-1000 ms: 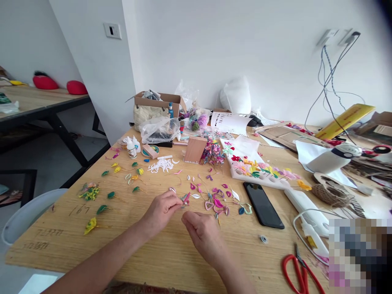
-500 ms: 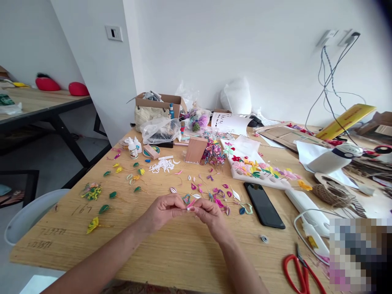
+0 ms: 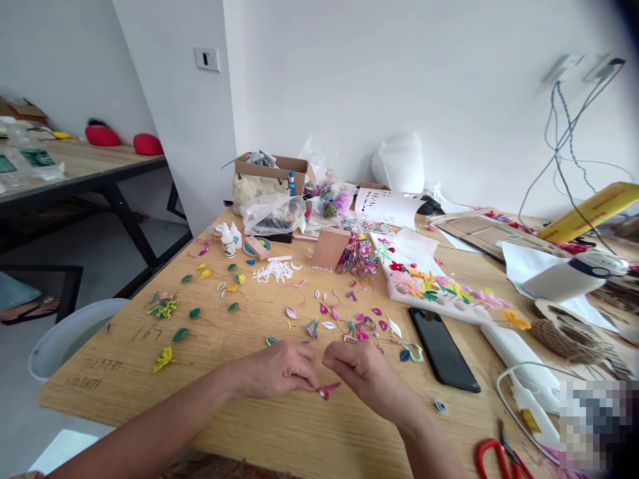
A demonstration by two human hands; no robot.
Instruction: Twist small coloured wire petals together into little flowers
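Observation:
My left hand (image 3: 287, 370) is closed, thumb and fingertips pinching a small pink petal-shaped craft piece (image 3: 329, 387) with a whitish bead-like spot. The piece sticks out to the right, just above the bare wood near the table's front. My right hand (image 3: 367, 376) is beside it, slightly apart, its fingertips pressed together; whatever is between them is too small to make out. Beyond the hands lie several loose petals and curled loops in pink, white and teal, among them a magenta petal (image 3: 376, 311) and a white leaf shape (image 3: 394, 326).
A black phone (image 3: 443, 349) and red-handled scissors (image 3: 494, 458) lie to the right. Behind them is a white foam board (image 3: 399, 291) with felt flowers. Green leaves (image 3: 180, 334) and yellow flowers (image 3: 162, 359) lie left. Glue bottles (image 3: 228, 243) and a wooden block (image 3: 329, 249) stand farther back.
My hands have parted slightly and come nearer to me. The pink piece, earlier between both hands, is now in the left one alone. The view has shifted a little left.

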